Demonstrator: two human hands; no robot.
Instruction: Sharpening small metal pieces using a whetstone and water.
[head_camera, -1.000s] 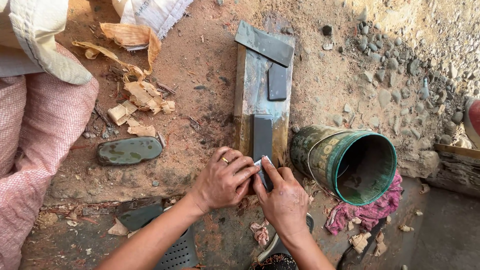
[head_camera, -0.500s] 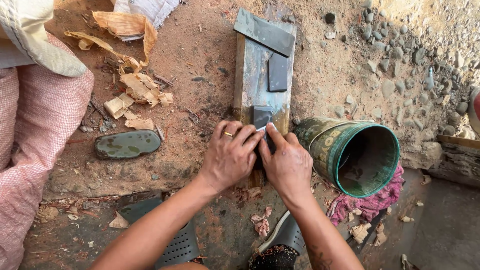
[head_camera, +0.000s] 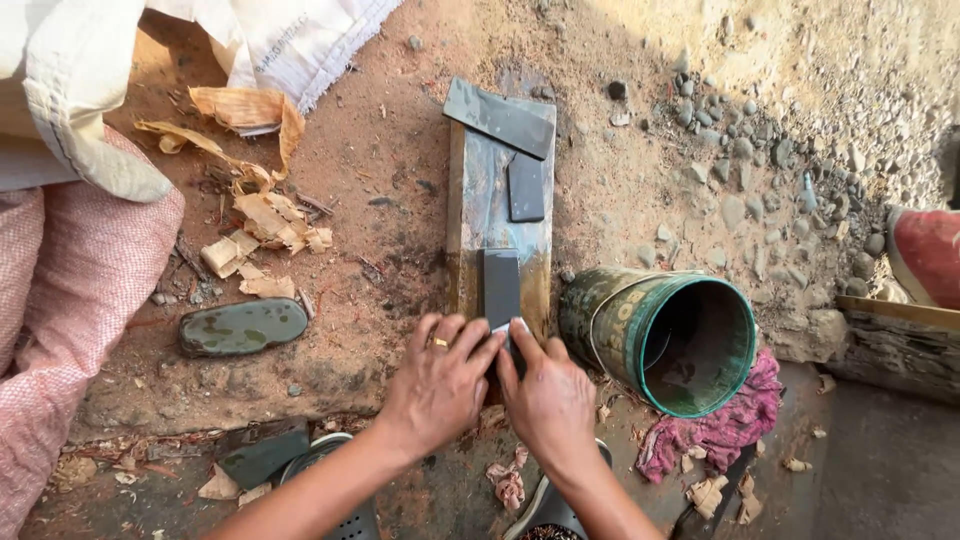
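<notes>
Fingers (head_camera: 478, 345) of both hands pressed flat and close together on the near end of a dark sharpening stone (head_camera: 501, 285), fingertips meeting over a small pale object, mostly hidden, kind impossible to tell.

Then, by size:

Pink woven sack (head_camera: 60, 330) along the left edge, white cloth (head_camera: 90, 90) draped above it.

Green metal can (head_camera: 665, 335) on its side just right of the hands, mouth turned toward the camera, dark inside, contents not discernible. Crumpled pink rag (head_camera: 715, 430) under its rim.

Wooden plank (head_camera: 470, 215) lengthwise in the dirt, bearing the stone, a smaller dark stone (head_camera: 526, 187) farther up, and a grey slab (head_camera: 498, 117) tilted across the far end.

Left hand (head_camera: 438, 385), ring on one finger, palm down, wrist low, forearm from the lower left. Right hand (head_camera: 550, 400) beside it, touching, palm down.

Flat greenish stone (head_camera: 243, 326) well to the left.

Dry husk scraps (head_camera: 262, 225) beyond it.
</notes>
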